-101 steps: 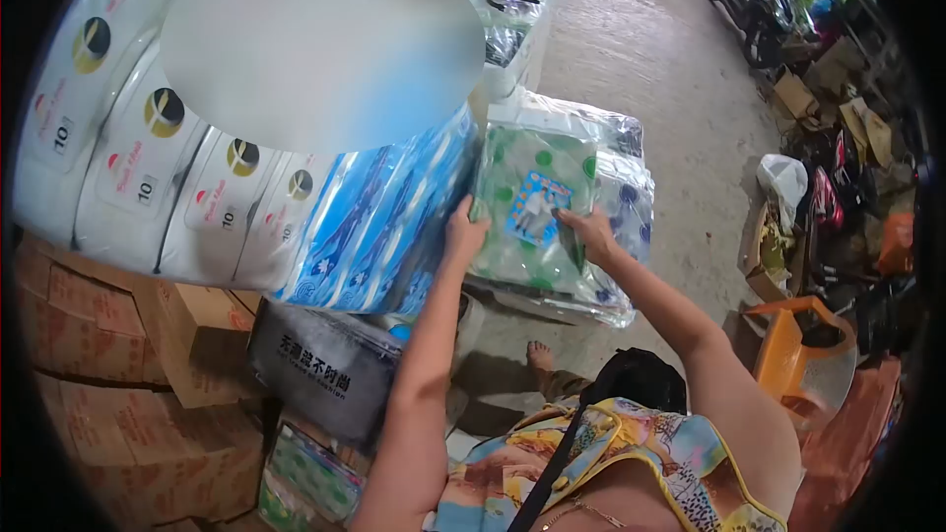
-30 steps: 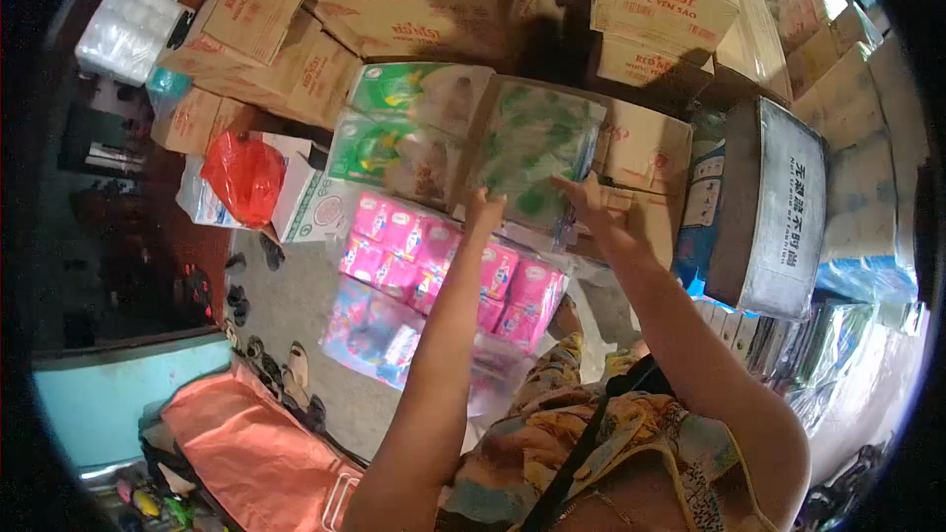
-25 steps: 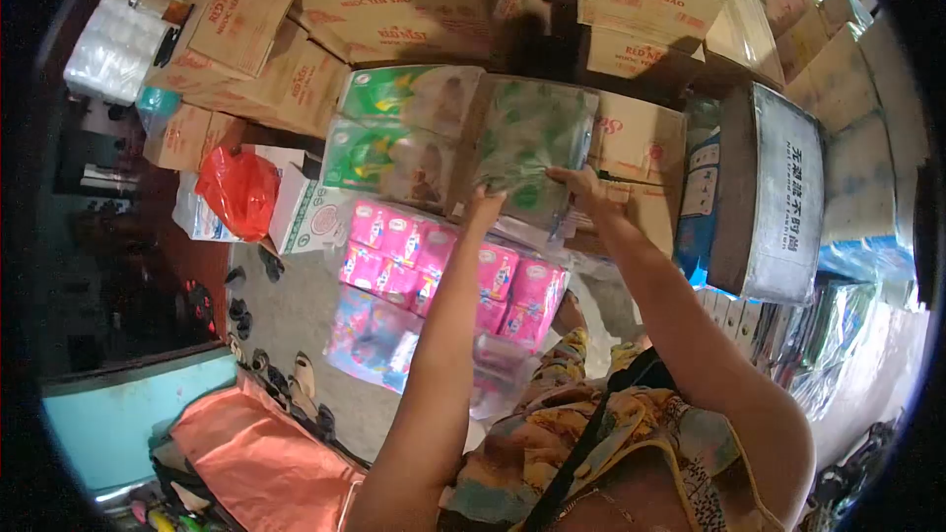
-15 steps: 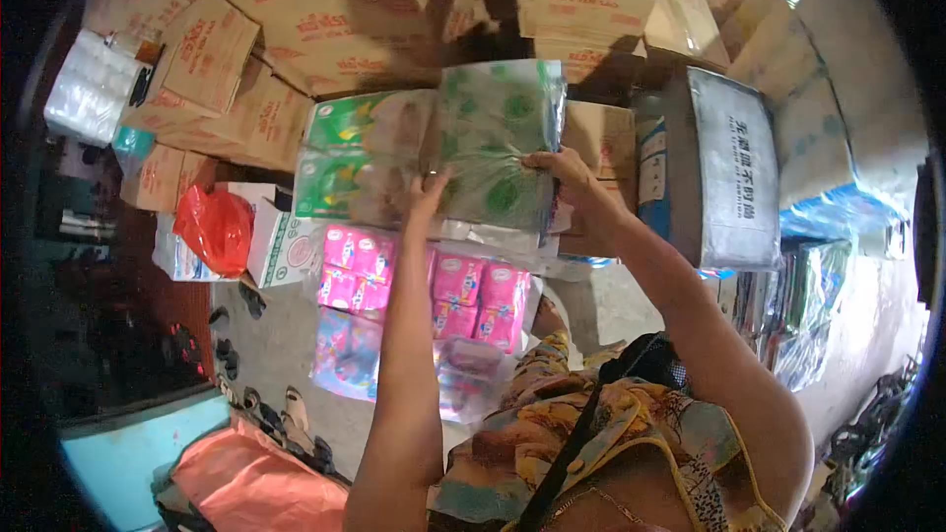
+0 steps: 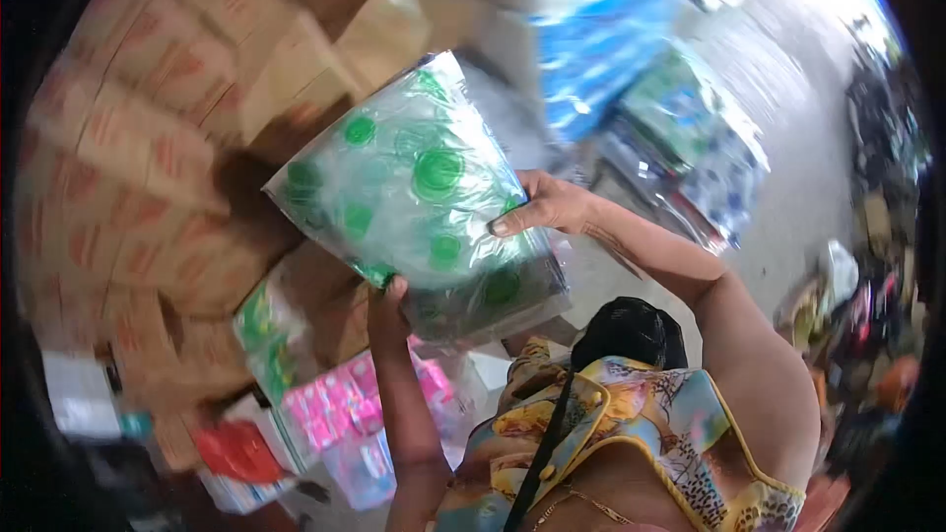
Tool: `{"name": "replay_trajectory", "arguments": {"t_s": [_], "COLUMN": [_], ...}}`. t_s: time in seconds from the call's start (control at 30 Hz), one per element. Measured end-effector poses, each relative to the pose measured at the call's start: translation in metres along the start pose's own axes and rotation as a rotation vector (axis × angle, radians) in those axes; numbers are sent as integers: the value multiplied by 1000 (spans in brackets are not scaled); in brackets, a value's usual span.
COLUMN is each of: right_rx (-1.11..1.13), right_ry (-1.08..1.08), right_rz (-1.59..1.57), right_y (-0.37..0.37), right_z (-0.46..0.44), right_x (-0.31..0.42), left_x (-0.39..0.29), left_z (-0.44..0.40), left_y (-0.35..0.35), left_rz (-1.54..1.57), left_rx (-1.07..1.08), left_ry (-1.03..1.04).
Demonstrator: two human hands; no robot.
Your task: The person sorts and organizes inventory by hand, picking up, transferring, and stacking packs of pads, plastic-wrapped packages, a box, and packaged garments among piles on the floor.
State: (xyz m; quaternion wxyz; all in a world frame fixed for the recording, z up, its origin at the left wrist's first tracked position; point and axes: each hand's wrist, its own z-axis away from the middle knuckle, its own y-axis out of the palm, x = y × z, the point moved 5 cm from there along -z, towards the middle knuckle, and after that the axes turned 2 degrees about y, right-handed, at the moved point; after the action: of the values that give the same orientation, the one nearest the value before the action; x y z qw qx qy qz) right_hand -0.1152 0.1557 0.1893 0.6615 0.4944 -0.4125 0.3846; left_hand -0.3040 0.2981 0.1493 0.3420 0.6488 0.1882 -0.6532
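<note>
A flat, plastic-wrapped pack with green circles (image 5: 394, 172) is held up in front of me, tilted. My right hand (image 5: 544, 207) grips its right edge, thumb on top and fingers hidden beneath. At the lower left edge, my left hand (image 5: 387, 307) has its thumb against the pack; its other fingers are out of sight below. Under the left forearm lie pink wrapped packs (image 5: 340, 404). A green and yellow pack (image 5: 266, 340) sits left of that hand, partly covered.
Stacked cardboard cartons (image 5: 163, 138) fill the left side. To the upper right, blue-striped wrapped goods (image 5: 611, 49) and plastic-covered packs (image 5: 680, 138) lie along the floor. A red bag (image 5: 236, 451) rests at the lower left, and mixed items (image 5: 867, 305) line the right edge.
Both hands have lifted the green-circled pack off the green and yellow pack and turned it. The view has swung right, bringing the floor goods into sight.
</note>
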Motion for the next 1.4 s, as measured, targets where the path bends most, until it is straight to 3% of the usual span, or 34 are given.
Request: {"name": "replay_trajectory", "arguments": {"t_s": [0.07, 0.23, 0.27, 0.37, 0.4, 0.5, 0.57, 0.7, 0.73, 0.87, 0.93, 0.97, 1.0, 1.03, 1.1, 1.13, 1.23, 1.27, 1.33, 1.4], "right_rx": [-181, -599, -663, -871, -989, -1179, -1248, -1297, -1331, -1303, -1335, -1378, -1523, -1529, -1548, -1659, -1679, -1766, -1714, -1704], "right_ry": [-188, -205, -206, -237, -212, -224, -259, -320, -335, -348, -332, -320, -162, -165, -104, 71, -6, 92, -1, 183], "right_rz": [-63, 45, 7, -84, -64, -78, -133, -268, -281, -364, -282, -195, -145, -152, 153, 247, 317, 424, 279, 429], "right_y": [-29, -103, -116, -143, -156, -202, -222, -254, -264, -311, -341, -353, -361, -366, -377, -391, -396, -395, -385, -376], "right_z": [48, 177, 201, 275, 298, 356, 387, 422, 427, 425, 415, 412, 412, 407, 399, 395, 391, 392, 391, 392], "right_x": [10, 3, -3, -19, -32, -82, -96, -111, -113, -112, -112, -115, -123, -127, -130, -146, -157, -156, -149, -136], "left_x": [10, 32, 37, 86, 103, 152, 190, 201, 203, 184, 204, 221, 218, 223, 214, 208, 214, 220, 226, 219], "left_z": [-7, -2, 1, 9, 7, 10, 5, 7, 3, -28, -47, -64, -68, -69, -61, -58, -46, -39, -28, -6], "left_y": [43, 169, 199, 280, 300, 381, 426, 492, 505, 550, 555, 553, 550, 544, 523, 512, 466, 447, 411, 379], "left_rz": [-51, -392, -390, -107, -100, -67, -140, -316, -315, -574, -630, -707, -777, -779, -967, -970, -691, -554, -534, -333], "left_rx": [126, 352, 382, 528, 553, 901, 951, 1106, 1106, 980, 899, 796, 692, 701, 704, 709, 641, 587, 540, 448], "left_ry": [-52, -127, -120, -420, -414, -522, -406, -366, -367, -34, 69, 255, 441, 443, 327, 325, 129, 46, 29, -80]}}
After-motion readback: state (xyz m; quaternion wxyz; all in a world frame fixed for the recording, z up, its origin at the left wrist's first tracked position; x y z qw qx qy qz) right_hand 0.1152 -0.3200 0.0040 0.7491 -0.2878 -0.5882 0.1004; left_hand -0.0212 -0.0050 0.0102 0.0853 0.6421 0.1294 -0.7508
